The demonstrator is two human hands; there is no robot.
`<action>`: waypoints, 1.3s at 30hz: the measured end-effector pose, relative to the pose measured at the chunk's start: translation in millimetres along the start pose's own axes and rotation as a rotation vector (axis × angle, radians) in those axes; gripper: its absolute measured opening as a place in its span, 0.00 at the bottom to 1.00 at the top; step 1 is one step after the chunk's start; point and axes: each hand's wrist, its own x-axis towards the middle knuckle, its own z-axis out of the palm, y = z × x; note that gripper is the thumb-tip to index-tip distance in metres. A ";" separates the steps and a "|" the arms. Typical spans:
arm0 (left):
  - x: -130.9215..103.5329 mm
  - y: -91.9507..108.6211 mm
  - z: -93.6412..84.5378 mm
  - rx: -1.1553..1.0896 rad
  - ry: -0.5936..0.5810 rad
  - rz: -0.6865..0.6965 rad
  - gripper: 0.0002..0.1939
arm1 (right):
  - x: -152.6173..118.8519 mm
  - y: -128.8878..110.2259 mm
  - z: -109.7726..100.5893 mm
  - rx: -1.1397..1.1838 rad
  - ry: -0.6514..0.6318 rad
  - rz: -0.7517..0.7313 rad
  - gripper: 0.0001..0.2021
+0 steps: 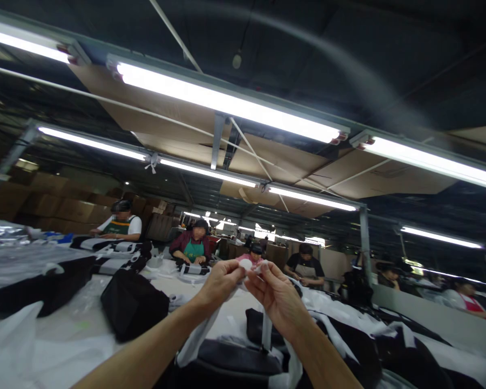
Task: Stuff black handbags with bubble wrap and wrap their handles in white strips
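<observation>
Both hands are raised close together at the centre of the head view. My left hand (222, 281) pinches a small white piece (246, 264) between thumb and fingers. My right hand (277, 294), just beside it, has thumb and forefinger closed on whitish material at the same spot; its other fingers are curled. Pale straps (198, 336) hang below the hands. Under them, at the bottom centre, lies a black bag (235, 356) with a light strap and a dark buckle.
A black item (132, 302) and white wrapping (14, 335) lie on the table at left. More black pieces (356, 340) with white material are at right. Several people sit across the table. Lit tubes (227, 105) hang overhead from a metal frame.
</observation>
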 end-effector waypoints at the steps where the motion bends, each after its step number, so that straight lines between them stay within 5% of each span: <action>1: 2.5 -1.3 -1.1 -0.004 0.029 0.010 0.14 | 1.1 -0.5 -0.3 0.009 -0.027 0.024 0.26; 9: 7.6 -6.9 -10.7 0.005 0.142 0.092 0.08 | 5.4 8.1 -5.2 -0.259 -0.152 0.063 0.22; 27: -3.9 -12.6 -12.3 0.388 0.163 0.373 0.05 | 21.6 21.0 1.5 -0.228 -0.096 0.131 0.21; 39: -1.1 -12.3 -35.5 0.572 0.122 0.428 0.09 | 21.7 8.2 11.9 -0.276 -0.222 0.148 0.22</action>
